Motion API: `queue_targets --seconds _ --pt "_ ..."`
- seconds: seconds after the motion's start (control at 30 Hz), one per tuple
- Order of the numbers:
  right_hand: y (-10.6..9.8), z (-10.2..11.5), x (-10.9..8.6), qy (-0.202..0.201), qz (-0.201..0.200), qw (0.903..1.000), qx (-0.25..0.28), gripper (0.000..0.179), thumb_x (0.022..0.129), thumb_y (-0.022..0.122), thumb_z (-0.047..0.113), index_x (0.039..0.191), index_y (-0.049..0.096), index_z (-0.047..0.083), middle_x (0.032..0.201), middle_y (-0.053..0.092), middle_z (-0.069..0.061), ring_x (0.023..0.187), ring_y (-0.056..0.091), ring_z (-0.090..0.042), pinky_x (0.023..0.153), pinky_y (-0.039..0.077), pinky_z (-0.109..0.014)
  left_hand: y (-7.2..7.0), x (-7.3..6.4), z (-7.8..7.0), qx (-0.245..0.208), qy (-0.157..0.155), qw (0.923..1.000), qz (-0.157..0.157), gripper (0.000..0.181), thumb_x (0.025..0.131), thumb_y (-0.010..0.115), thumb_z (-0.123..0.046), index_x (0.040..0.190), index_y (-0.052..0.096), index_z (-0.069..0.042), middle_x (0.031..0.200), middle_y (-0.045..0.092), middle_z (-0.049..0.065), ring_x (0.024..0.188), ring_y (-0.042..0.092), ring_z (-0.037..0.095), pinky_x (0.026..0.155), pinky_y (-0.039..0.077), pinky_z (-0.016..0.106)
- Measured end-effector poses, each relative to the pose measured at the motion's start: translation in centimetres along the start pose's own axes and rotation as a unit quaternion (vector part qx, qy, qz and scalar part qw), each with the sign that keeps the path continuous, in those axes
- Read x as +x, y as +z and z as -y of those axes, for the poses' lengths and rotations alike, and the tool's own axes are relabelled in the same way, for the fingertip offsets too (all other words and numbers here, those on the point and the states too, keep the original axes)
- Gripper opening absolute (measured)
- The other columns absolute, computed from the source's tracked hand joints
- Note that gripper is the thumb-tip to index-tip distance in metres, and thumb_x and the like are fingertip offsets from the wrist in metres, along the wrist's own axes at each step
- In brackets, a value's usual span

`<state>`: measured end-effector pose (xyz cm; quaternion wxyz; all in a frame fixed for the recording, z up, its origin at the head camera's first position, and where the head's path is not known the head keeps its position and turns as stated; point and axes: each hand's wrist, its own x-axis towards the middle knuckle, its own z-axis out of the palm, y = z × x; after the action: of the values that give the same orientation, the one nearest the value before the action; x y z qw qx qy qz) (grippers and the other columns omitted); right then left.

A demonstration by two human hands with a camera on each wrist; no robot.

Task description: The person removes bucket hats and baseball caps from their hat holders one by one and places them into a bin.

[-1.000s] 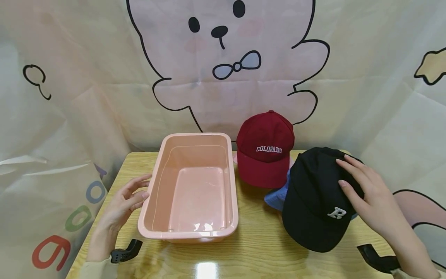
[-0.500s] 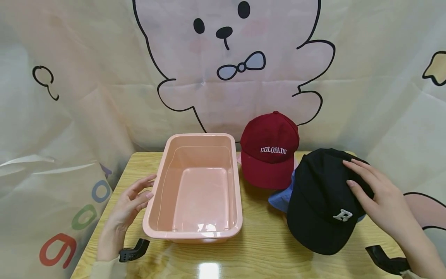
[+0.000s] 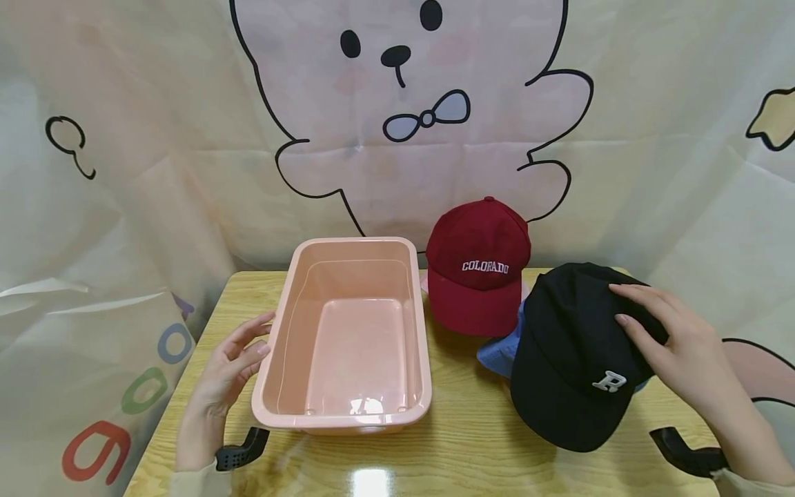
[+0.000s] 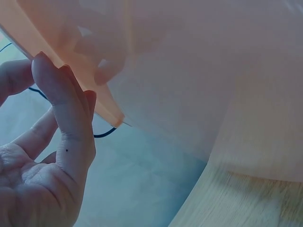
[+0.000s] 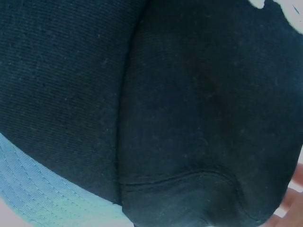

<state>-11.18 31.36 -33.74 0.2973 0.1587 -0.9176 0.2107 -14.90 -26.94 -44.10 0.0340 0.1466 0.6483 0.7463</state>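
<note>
A pink plastic basin [image 3: 357,331] stands on the table. My left hand [image 3: 226,362] is at its left side, fingertips touching or very near the rim; in the left wrist view the fingers [image 4: 71,118] are loosely bent beside the wall. To the right, a black baseball cap [image 3: 568,359] with a white letter on its front lies tilted. My right hand [image 3: 683,345] rests on the crown of that cap, fingers and thumb spread. Part of a blue cap [image 3: 502,353] shows from under the black one. The right wrist view is mostly filled by black fabric [image 5: 161,104].
Behind the black cap, a dark red cap [image 3: 478,266] lettered COLORADO stands near the table's far edge. Some pink cloth [image 3: 425,281] peeks out beside it. A printed curtain [image 3: 205,124] hangs behind the wooden table [image 3: 459,442].
The whole head view shifts slightly sideways. Both hands stay where they were, at the basin and on the black cap.
</note>
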Motion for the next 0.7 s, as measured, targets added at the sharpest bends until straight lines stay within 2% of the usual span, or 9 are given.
queue_targets --seconds 0.27,0.53,0.6,0.7 --pt "0.16 0.05 0.46 -0.004 -0.017 0.9998 0.007 0.05 0.078 0.071 -0.006 0.124 0.065 0.012 0.11 0.062 -0.008 0.114 0.034 0.028 0.092 0.024 0.006 -0.03 -0.52 0.13 -0.031 0.025 0.9992 0.007 0.048 0.095 0.042 0.008 0.141 0.046 -0.006 0.119 0.059 -0.002 0.096 0.067 0.009 0.078 0.058 0.023" --pt "0.13 -0.01 0.58 0.003 -0.028 0.9996 0.004 0.045 0.076 0.071 -0.008 0.118 0.067 0.008 0.103 0.06 -0.01 0.111 0.033 0.028 0.089 0.022 0.006 0.2 -0.58 0.08 -0.026 0.005 0.9996 -0.012 0.046 0.096 0.045 0.005 0.139 0.049 -0.009 0.119 0.058 -0.003 0.094 0.067 0.008 0.079 0.058 0.023" --pt "0.07 -0.04 0.62 0.002 -0.032 0.9995 0.006 0.042 0.076 0.071 -0.01 0.115 0.067 0.006 0.102 0.06 -0.007 0.11 0.034 0.027 0.089 0.023 0.005 0.28 -0.45 0.08 -0.025 0.0 0.9996 -0.015 0.045 0.096 0.045 0.004 0.138 0.051 -0.011 0.118 0.058 -0.003 0.094 0.067 0.008 0.079 0.058 0.023" --pt "-0.03 -0.13 0.71 0.002 -0.039 0.9992 0.007 0.04 0.075 0.07 -0.013 0.112 0.067 0.002 0.103 0.057 0.008 0.106 0.036 0.025 0.085 0.025 0.003 0.34 -0.22 0.15 -0.033 -0.002 0.9994 -0.012 0.044 0.096 0.045 0.004 0.136 0.053 -0.013 0.118 0.058 -0.003 0.094 0.067 0.007 0.079 0.058 0.023"
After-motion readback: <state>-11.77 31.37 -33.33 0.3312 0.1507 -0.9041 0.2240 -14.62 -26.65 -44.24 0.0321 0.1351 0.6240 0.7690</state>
